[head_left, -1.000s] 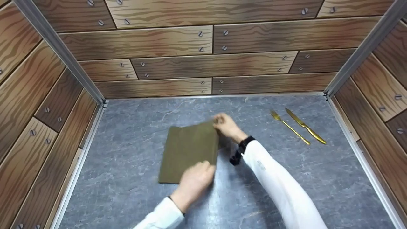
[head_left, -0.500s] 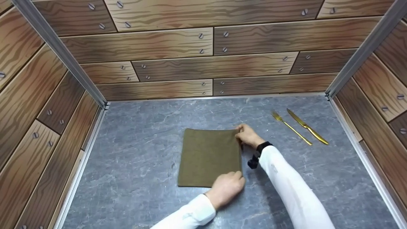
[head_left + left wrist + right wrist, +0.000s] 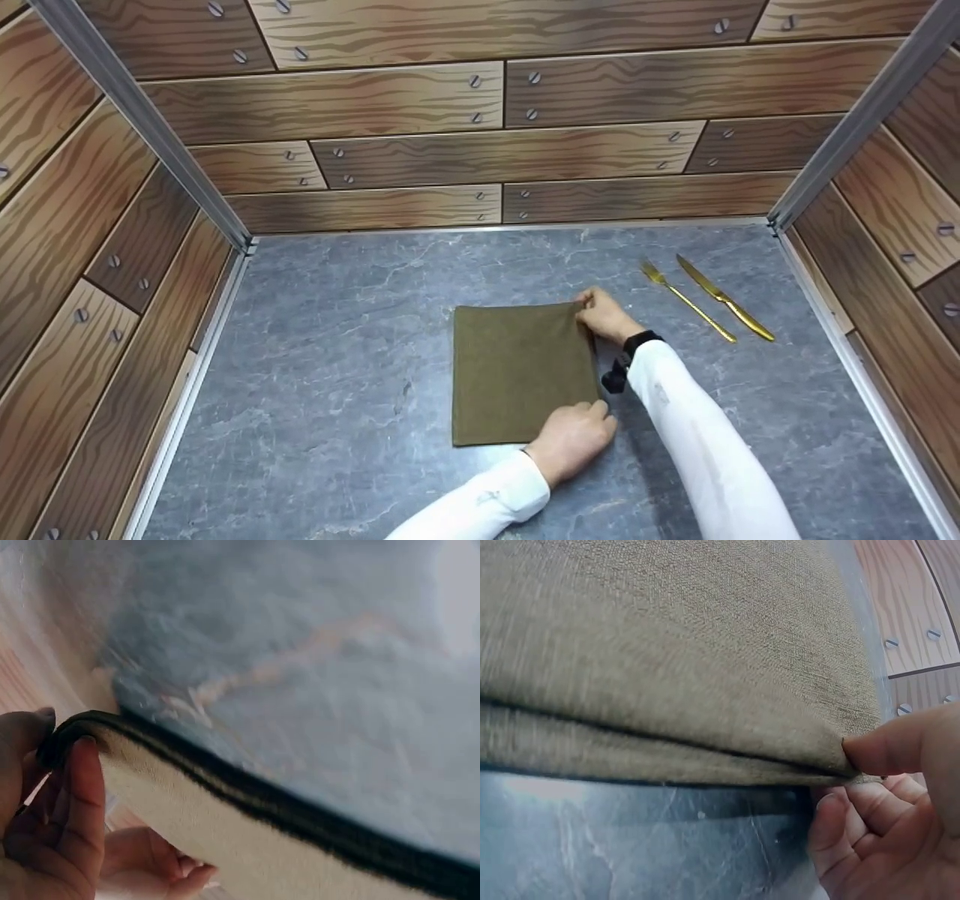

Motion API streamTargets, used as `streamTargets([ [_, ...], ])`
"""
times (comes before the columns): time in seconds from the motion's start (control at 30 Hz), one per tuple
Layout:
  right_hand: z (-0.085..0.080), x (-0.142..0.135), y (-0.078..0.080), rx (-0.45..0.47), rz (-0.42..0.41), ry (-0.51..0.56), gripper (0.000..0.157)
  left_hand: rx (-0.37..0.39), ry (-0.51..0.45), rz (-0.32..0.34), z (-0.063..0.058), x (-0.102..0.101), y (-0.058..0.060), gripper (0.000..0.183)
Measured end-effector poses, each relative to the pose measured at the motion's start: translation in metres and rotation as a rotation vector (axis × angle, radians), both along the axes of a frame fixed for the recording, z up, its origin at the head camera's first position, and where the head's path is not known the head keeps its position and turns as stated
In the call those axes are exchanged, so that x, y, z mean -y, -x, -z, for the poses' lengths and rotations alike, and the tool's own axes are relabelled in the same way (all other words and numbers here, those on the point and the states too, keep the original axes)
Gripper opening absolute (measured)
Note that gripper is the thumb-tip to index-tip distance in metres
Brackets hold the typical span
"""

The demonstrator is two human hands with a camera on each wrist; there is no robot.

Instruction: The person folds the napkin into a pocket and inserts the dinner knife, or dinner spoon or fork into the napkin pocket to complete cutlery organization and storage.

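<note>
Head view | folded olive cloth [image 3: 521, 375] on bench [image 3: 322, 360], left of fork [image 3: 687, 301] and knife [image 3: 721, 298] | right edge pinched at near end by left hand [image 3: 574, 442], far end by right hand [image 3: 607, 315] | layers could be skewed if ends are pulled unevenly

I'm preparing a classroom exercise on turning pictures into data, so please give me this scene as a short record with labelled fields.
Surface: grey marbled tabletop
Surround: wood-plank-patterned walls
Main item: olive cloth, spread on the tabletop, layers showing at its edge
Left hand: pinches the cloth near its near right corner
Right hand: pinches the far right corner
Cutlery: gold fork and gold knife, side by side, apart, knife further right
Cutlery position: right of the cloth, not touching it
Sleeves: white, both arms
</note>
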State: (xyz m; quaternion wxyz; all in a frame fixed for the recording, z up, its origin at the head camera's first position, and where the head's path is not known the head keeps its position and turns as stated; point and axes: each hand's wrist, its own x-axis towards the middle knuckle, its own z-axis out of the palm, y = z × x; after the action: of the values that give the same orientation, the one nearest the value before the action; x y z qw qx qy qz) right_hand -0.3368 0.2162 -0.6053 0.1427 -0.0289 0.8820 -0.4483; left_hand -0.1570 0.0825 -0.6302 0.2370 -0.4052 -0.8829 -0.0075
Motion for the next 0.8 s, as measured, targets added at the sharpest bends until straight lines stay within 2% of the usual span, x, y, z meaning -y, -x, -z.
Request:
streamTargets([
  [0.1,0.000,-0.003,-0.003,-0.059,0.010,-0.062,0.032,0.126,-0.027,-0.040,-0.004,0.006,0.002,0.021],
  [0.2,-0.001,-0.005,-0.006,-0.189,0.018,-0.180,0.031,0.256,-0.050,-0.141,-0.011,0.023,0.015,0.029],
  [0.27,0.000,-0.004,-0.009,-0.308,-0.005,-0.277,0.030,0.297,-0.048,-0.229,-0.015,0.042,0.031,0.029],
  [0.33,0.002,0.000,-0.014,-0.424,-0.064,-0.375,0.034,0.305,-0.060,-0.304,-0.015,0.065,0.052,0.024],
  [0.4,0.006,0.007,-0.021,-0.504,-0.152,-0.471,0.042,0.308,-0.060,-0.361,-0.013,0.089,0.073,0.018],
  [0.43,0.008,0.010,-0.025,-0.526,-0.204,-0.514,0.048,0.314,-0.054,-0.387,-0.012,0.101,0.083,0.024],
  [0.5,0.015,0.016,-0.034,-0.546,-0.304,-0.590,0.058,0.357,-0.046,-0.431,-0.006,0.122,0.101,0.044],
  [0.57,0.023,0.020,-0.041,-0.535,-0.378,-0.642,0.066,0.406,-0.006,-0.460,0.001,0.139,0.112,0.061],
  [0.67,0.035,0.022,-0.045,-0.507,-0.424,-0.679,0.073,0.460,0.026,-0.482,0.012,0.153,0.117,0.066],
  [0.8,0.046,0.018,-0.045,-0.457,-0.420,-0.712,0.080,0.457,0.023,-0.469,0.022,0.159,0.117,0.069],
])
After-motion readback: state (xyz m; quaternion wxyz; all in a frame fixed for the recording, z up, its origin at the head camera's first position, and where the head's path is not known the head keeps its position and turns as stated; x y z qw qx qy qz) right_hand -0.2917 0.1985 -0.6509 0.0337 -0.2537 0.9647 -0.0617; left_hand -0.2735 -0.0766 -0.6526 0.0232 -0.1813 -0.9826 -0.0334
